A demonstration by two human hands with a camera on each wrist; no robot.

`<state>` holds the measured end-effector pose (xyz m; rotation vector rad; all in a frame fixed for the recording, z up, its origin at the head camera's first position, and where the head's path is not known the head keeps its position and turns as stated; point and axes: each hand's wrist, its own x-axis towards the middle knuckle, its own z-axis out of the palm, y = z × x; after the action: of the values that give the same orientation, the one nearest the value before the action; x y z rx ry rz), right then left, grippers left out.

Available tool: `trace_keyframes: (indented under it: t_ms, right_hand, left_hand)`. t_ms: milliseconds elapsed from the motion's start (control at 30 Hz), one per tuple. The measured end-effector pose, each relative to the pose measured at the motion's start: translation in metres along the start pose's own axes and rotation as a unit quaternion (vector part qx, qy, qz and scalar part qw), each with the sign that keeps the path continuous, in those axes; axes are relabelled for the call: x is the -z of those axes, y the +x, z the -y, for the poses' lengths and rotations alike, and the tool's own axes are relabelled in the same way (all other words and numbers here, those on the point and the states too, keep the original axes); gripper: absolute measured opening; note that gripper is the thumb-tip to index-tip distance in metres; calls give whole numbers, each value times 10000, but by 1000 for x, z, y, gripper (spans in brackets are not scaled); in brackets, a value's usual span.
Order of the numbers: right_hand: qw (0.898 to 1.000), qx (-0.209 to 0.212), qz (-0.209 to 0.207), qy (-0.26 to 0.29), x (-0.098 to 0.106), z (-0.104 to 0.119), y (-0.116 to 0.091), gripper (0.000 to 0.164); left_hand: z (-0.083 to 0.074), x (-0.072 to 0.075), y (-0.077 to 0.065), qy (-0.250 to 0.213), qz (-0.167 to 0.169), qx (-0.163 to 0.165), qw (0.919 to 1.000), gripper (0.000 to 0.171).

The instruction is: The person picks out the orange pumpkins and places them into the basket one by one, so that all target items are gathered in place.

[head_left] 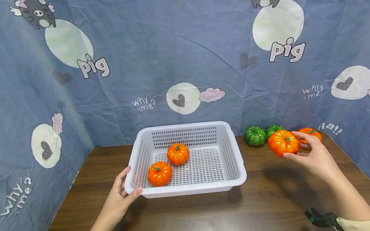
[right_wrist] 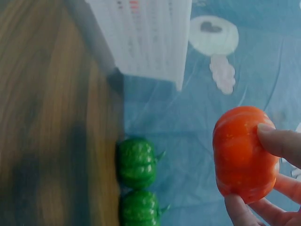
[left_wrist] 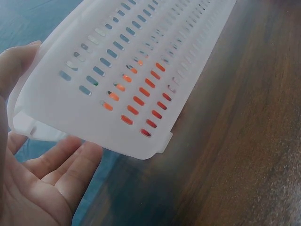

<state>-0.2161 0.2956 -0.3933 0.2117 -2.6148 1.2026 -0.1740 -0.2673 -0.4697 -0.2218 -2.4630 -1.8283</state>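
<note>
My right hand (head_left: 313, 155) pinches an orange toy pumpkin (head_left: 284, 143) between thumb and fingers, lifted over the table to the right of the basket. In the right wrist view the same pumpkin (right_wrist: 245, 153) shows its ribbed side. A white plastic basket (head_left: 191, 187) with slotted walls sits mid-table. My left hand (head_left: 116, 201) grips its front left corner, thumb on the front rim and fingers at the side. Inside, toward the left, lie two orange pumpkins (head_left: 159, 174); their colour shows through the slots in the left wrist view.
Two green pumpkins (head_left: 255, 136) stand at the back of the table, right of the basket. Another orange pumpkin (head_left: 310, 134) lies behind my right hand, partly hidden. A blue printed curtain (head_left: 174, 44) hangs behind and beside the brown wooden table (head_left: 202, 226).
</note>
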Motion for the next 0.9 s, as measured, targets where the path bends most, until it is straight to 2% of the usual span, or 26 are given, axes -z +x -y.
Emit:
trace_keyframes:
  t_ms: [233,533,900]
  right_hand:
    - [9989,142,213,386,-14,12,4,77]
    - [9976,449,153,506,-32,25,7,73]
    - [9951,494,356,782,-56,40,10,75]
  left_hand:
    - [2,0,0,93,-16,33,10000,86]
    - [-1,0,-1,-6,-66,-30,10000,84]
    - [-2,-1,-1,-62,-30,-50,10000,84]
